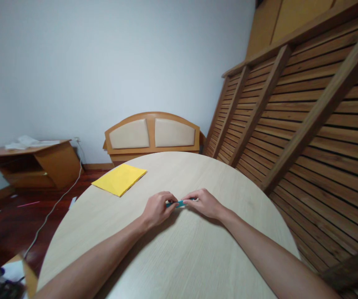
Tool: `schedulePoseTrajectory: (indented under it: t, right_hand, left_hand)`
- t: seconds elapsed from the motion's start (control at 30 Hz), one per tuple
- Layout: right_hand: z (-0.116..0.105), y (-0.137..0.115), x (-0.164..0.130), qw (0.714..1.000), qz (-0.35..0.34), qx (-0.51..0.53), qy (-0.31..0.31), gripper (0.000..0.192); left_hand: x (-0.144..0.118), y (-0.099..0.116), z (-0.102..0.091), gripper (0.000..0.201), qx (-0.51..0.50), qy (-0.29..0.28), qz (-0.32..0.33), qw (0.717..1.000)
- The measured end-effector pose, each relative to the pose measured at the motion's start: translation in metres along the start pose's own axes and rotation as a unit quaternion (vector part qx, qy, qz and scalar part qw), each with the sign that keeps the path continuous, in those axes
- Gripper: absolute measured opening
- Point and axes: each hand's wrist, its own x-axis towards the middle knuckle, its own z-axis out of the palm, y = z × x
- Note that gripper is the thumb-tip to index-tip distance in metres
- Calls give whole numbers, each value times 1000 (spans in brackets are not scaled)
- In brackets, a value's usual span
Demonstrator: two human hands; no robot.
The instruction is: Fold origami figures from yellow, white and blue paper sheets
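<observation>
Over the middle of the round table, both hands pinch one narrow teal strip (180,203). My left hand (160,207) is closed on its left end, thumb and fingers together. At the right end, my right hand (204,202) grips it the same way. Only a short length shows between the fingertips, so I cannot tell whether it is folded paper or something else. A flat stack of yellow paper (119,179) lies beyond my left hand, near the table's left edge.
The pale wooden tabletop (179,257) has a curved edge. Past it stands a headboard (152,143) with cream panels. Slatted wood panels (303,124) lean along the right. On the left are a low cabinet (57,164) and a cable (49,214) across the floor.
</observation>
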Motion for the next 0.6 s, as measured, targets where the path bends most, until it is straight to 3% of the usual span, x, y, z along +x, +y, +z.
schedulePoseTrajectory:
  t: [0.6]
  right_hand:
    - [-14, 7, -3, 999, 21, -27, -10, 21]
  left_hand:
    - [0, -7, 4, 24, -62, -11, -90, 994]
